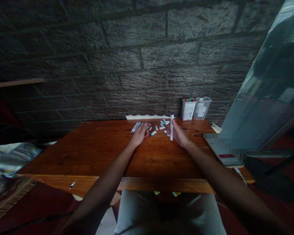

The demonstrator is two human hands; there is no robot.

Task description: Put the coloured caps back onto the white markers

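My right hand point(178, 133) is closed around a white marker point(171, 130) with a purple end, held nearly upright above the table. My left hand point(140, 134) rests low over the tabletop, its fingers loosely bent and apart, with nothing visible in them. Beside its fingers, several white markers point(135, 127) lie side by side in a row, partly covered by the hand. Between my two hands, several short marker caps point(153, 133) lie scattered, some with blue-green ends. More small pieces point(163, 122) lie in a loose group behind the held marker.
At the back right of the wooden table point(88, 156) stand a clear box full of markers point(188, 110) and a clear plastic box point(202, 109). A tablet-like device point(225, 153) with a white cable point(240, 176) lies by the right edge. A stone wall point(127, 78) rises behind.
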